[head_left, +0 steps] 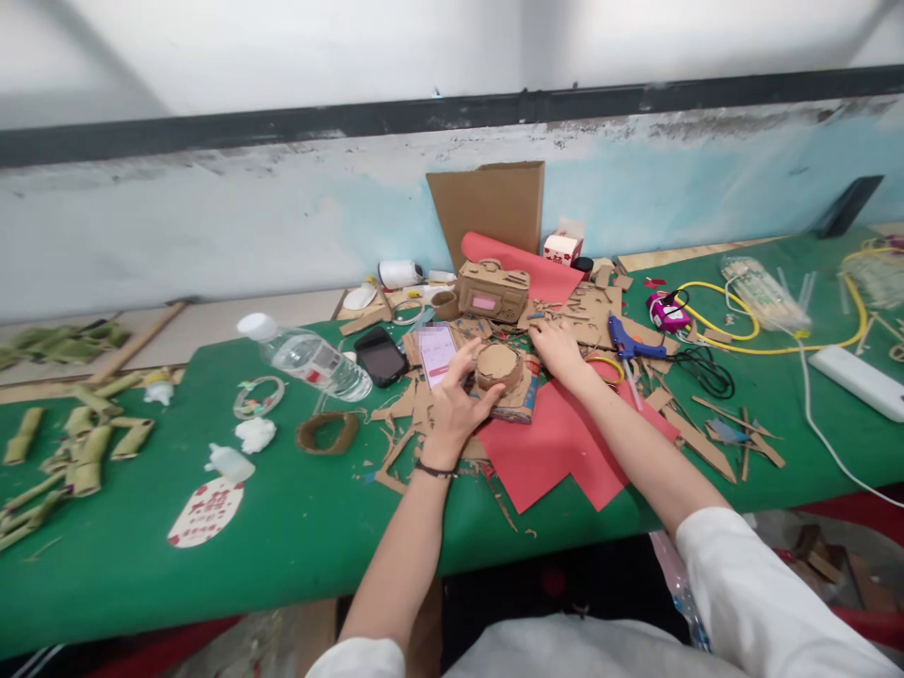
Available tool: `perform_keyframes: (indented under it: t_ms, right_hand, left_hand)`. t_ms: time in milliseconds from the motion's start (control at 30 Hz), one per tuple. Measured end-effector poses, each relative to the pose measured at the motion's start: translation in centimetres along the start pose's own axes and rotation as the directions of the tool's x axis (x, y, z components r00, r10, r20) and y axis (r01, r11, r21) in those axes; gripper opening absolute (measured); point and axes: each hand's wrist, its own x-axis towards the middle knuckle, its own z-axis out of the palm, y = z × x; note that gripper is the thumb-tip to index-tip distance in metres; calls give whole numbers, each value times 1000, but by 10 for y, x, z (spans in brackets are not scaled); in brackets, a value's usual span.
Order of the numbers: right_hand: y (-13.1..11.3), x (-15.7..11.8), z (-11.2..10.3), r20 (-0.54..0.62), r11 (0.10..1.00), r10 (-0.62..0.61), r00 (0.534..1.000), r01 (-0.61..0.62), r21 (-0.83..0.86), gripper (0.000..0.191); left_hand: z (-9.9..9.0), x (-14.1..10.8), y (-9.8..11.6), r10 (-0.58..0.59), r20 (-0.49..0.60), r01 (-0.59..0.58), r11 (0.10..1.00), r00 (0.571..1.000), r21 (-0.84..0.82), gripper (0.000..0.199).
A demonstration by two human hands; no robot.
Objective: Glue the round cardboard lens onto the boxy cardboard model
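Observation:
My left hand [456,395] grips a cardboard model [496,365], a flat block with a raised round disc on top. The thumb lies at its near side and the fingers at its left. My right hand [556,347] reaches down among cardboard scraps behind and to the right of the model, fingers together and curled. Whatever lies under its fingertips is too small to name. Just behind stands a cardboard camera [492,290] with a pink patch. Red paper [551,443] lies under my right forearm. A phone with a lit screen [436,353] is left of the model.
A blue glue gun [632,341] and yellow cable [755,330] lie to the right. Leftward are a water bottle [311,358], a black device [381,356], a cardboard ring [327,433], a small squeeze bottle [230,462] and bamboo pieces [88,457]. A cardboard sheet [491,207] leans against the wall.

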Motion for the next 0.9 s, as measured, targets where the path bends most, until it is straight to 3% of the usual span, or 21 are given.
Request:
perform_keyframes:
  t_ms: [167, 267, 333, 433, 533, 633, 767, 900]
  right_hand:
    - [7, -5, -8, -62, 1000, 13, 998, -11, 24, 34]
    - [5, -15, -27, -183, 980, 21, 983, 16, 199, 28]
    - [-7, -24, -46, -331, 900, -25, 943, 166, 404, 21]
    - [-35, -37, -72, -446, 779, -119, 887, 362, 511, 9]
    - [-60, -44, -84, -420, 740, -290, 860, 480, 471, 8]
    - [-68, -47, -84, -395, 728, -377, 838, 532, 433, 13]
    - [-65, -50, -81, -396, 676, -409, 822, 565, 473, 15]
    - [-67, -53, -81, -390, 692, -320, 863, 495, 526, 15]
  left_hand:
    - [-7, 0, -13, 22, 82, -20, 999, 996, -26, 91]
    - [-3, -2, -17, 14, 132, -8, 999, 991, -46, 90]
    - [2, -5, -19, 5, 133, 1, 999, 991, -45, 88]
    - [7, -10, -22, 8, 110, -7, 1000, 994, -9, 87]
    - [8, -13, -25, 22, 93, -24, 999, 995, 26, 86]
    - [8, -14, -26, 27, 83, -30, 999, 996, 29, 82]
    - [9, -13, -26, 36, 80, -39, 999, 996, 36, 84]
    - [9, -13, -26, 34, 66, -36, 999, 997, 21, 80]
